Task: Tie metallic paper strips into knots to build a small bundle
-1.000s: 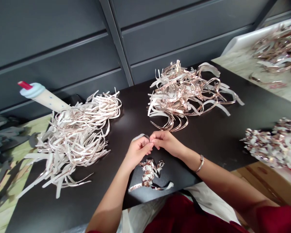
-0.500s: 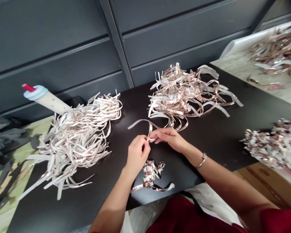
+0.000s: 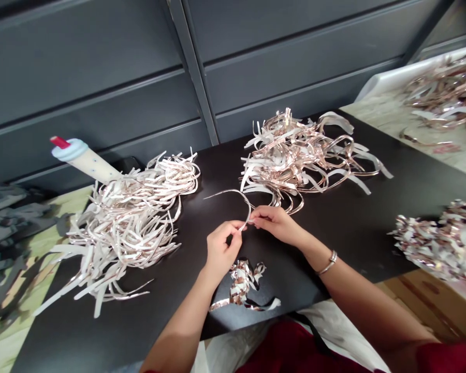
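Note:
My left hand (image 3: pixel 222 245) and my right hand (image 3: pixel 275 223) meet over the black tabletop (image 3: pixel 334 217), both pinched on one curved rose-gold strip (image 3: pixel 233 196) that arcs up and to the left from my fingertips. Just below my hands lies a small folded bundle of strips (image 3: pixel 244 282) with loose tails. A big pile of pale strips (image 3: pixel 128 223) lies to the left. Behind my hands is a shinier rose-gold pile (image 3: pixel 303 153).
A white glue bottle with a red tip (image 3: pixel 81 158) pokes out behind the left pile. More folded pieces (image 3: pixel 438 241) are heaped at the right edge, above a cardboard box (image 3: pixel 431 300). Another strip pile (image 3: pixel 446 90) lies on the far right table. Dark cut-outs (image 3: pixel 8 238) lie at left.
The strip that was folded small between my fingers has been drawn out into a long arc to the left. My hands stay together, and the view has shifted slightly.

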Demonstrator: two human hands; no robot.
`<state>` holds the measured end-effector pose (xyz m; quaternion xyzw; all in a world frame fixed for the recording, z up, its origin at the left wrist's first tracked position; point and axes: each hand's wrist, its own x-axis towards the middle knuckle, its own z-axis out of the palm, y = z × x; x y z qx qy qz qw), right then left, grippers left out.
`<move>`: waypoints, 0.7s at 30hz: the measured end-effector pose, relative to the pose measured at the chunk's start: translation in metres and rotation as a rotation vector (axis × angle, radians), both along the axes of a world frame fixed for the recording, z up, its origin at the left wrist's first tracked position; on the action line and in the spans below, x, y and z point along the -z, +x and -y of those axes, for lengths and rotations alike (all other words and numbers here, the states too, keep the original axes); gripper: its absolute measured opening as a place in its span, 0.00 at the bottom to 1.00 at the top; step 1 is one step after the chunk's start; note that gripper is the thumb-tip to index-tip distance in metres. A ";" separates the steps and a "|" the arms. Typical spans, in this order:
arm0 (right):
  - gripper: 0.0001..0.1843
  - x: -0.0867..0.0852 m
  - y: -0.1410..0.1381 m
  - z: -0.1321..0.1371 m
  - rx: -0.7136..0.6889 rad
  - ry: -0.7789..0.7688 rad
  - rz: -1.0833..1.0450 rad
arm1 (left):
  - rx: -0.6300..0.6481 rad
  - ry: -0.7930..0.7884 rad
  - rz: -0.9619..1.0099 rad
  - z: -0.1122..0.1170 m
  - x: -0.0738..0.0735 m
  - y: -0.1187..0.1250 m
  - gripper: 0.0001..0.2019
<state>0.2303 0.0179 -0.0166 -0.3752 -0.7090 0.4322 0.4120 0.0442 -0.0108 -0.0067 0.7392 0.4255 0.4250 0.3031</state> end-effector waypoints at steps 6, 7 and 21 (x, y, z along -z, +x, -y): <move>0.08 0.003 -0.012 0.009 -0.030 0.258 0.104 | 0.034 -0.474 0.123 -0.007 0.002 -0.004 0.16; 0.08 0.004 -0.015 0.011 -0.032 0.291 0.114 | 0.060 -0.584 0.191 -0.008 0.001 -0.005 0.24; 0.12 0.009 -0.022 0.020 0.019 0.470 0.123 | 0.072 -0.931 0.590 -0.016 -0.001 -0.007 0.37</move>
